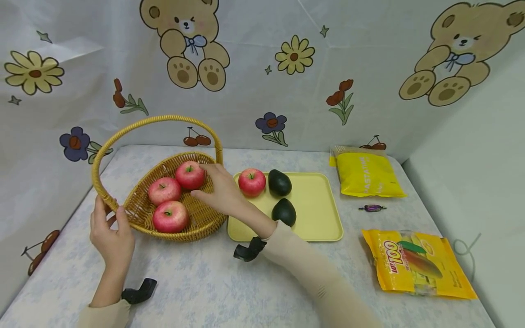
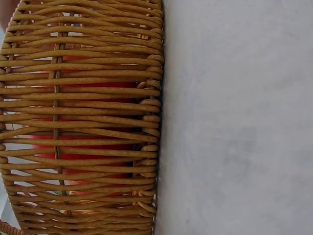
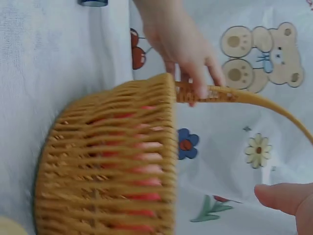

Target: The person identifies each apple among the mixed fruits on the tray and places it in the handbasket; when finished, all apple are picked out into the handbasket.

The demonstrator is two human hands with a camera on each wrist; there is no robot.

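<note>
A wicker basket (image 1: pixel 197 234) with a tall handle (image 1: pixel 168 117) holds three red apples (image 1: pixel 164 191). At its left end my left hand (image 1: pixel 112 239) grips the foot of the handle; the right wrist view also shows the left hand (image 3: pixel 183 44) with fingers around the handle (image 3: pixel 239 95). Over the basket's right side is my right hand (image 1: pixel 225 193), thumb and fingers apart, fingertips beside the rear apple (image 1: pixel 190 175); whether they touch it I cannot tell. In the left wrist view the basket's woven side (image 2: pixel 83 107) fills the left half, red showing through it.
Right of the basket lies a yellow tray (image 1: pixel 316 205) with a red apple (image 1: pixel 252 182) and two dark green avocados (image 1: pixel 280 183). Farther right are a yellow pasta packet (image 1: pixel 367 175), a small purple wrapped candy (image 1: pixel 372 208) and an orange-yellow mango packet (image 1: pixel 418 264). A patterned cloth hangs behind.
</note>
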